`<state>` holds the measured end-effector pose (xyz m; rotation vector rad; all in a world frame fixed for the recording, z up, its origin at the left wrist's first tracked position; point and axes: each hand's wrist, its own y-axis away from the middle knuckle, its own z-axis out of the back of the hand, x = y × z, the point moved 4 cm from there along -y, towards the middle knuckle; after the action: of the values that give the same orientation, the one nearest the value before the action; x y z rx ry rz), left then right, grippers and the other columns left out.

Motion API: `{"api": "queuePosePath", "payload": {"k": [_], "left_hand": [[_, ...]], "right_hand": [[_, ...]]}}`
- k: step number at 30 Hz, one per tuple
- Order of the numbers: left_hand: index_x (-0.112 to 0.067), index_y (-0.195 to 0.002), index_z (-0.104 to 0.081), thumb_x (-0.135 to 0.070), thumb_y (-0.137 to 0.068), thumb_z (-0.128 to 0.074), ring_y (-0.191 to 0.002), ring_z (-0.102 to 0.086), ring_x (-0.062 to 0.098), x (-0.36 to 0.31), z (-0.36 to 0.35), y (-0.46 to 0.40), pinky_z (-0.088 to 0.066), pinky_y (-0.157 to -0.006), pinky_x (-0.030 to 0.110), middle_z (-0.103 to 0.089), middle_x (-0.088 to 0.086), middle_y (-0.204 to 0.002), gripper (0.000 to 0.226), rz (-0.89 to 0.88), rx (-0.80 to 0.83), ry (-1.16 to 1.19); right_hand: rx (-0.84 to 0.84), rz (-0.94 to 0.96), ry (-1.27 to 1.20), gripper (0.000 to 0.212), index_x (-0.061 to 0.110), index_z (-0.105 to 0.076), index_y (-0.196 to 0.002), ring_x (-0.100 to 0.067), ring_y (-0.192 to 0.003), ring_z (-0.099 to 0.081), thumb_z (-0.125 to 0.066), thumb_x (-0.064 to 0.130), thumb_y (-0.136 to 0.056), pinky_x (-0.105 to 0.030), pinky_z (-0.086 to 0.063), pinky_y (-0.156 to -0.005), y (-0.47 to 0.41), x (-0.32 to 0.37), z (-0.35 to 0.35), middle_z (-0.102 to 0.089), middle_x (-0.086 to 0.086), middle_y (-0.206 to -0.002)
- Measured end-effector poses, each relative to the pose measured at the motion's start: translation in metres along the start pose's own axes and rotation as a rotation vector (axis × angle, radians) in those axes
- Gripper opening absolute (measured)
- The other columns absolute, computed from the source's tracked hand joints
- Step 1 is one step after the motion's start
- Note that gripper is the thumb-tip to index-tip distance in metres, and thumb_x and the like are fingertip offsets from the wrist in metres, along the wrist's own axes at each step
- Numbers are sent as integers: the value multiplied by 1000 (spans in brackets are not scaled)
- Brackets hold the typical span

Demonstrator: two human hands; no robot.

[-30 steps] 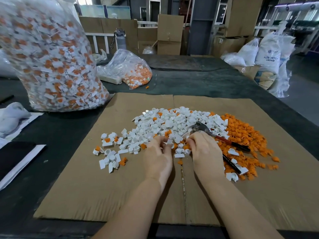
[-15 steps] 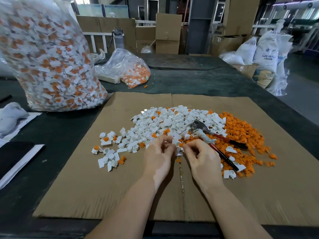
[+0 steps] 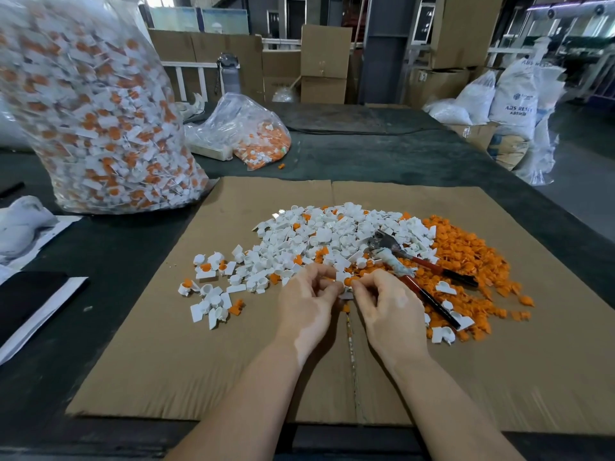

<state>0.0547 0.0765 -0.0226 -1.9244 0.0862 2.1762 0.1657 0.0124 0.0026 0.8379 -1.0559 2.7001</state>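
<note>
A heap of small white plastic pieces (image 3: 332, 237) lies on a sheet of cardboard (image 3: 149, 361), with a heap of orange caps (image 3: 466, 251) to its right. My left hand (image 3: 307, 304) and my right hand (image 3: 389, 307) meet at the near edge of the white heap. Between their fingertips they pinch one white piece with an orange cap (image 3: 344, 281). Red-handled pliers (image 3: 419, 271) lie across the two heaps, just right of my right hand.
A big clear bag (image 3: 96, 111) full of white and orange pieces stands at the back left. A smaller bag (image 3: 246, 134) lies behind the cardboard. A white cloth (image 3: 23, 224) and papers (image 3: 40, 314) lie at the left edge. Boxes and sacks stand beyond the table.
Both hands have lifted off the heap and drawn slightly towards me, bringing one small piece up between their fingertips. The pliers, earlier partly under my right hand, now lie uncovered.
</note>
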Motion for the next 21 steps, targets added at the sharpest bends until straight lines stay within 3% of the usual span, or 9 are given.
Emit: {"api": "queuePosePath", "payload": {"k": [8,12,16,21], "left_hand": [[-30,-79,-58,-5,-86,-64,-60,-56,-2,0,-2,3,-42,-55,7,-59,-3,-68,27,-10,30,-20],[-30,-79,-57,-8,-86,-64,-66,-58,7,0,-5,4,-46,-62,13,-60,-3,-69,24,-17,44,-53],[-24,-86,-58,-2,-87,-62,-73,-62,22,0,-3,2,-53,-74,33,-60,6,-72,22,32,54,55],[-30,-91,-59,-3,-89,-59,-74,-62,19,0,-2,3,-49,-68,24,-61,3,-72,27,-3,69,54]], "right_hand": [[-20,27,83,24,6,-54,-64,-19,-52,-49,-72,8,-80,-31,-40,-46,1,2,-2,-53,-3,-57],[-17,43,102,24,6,-54,-63,-20,-51,-50,-73,6,-78,-29,-37,-46,1,4,-3,-54,-4,-55],[55,0,34,15,5,-63,-75,-19,-66,-58,-67,16,-85,-35,-48,-59,1,-2,-5,-63,-3,-69],[69,26,-121,16,8,-68,-98,-13,-79,-58,-67,14,-84,-31,-51,-70,1,1,1,-63,1,-83]]}}
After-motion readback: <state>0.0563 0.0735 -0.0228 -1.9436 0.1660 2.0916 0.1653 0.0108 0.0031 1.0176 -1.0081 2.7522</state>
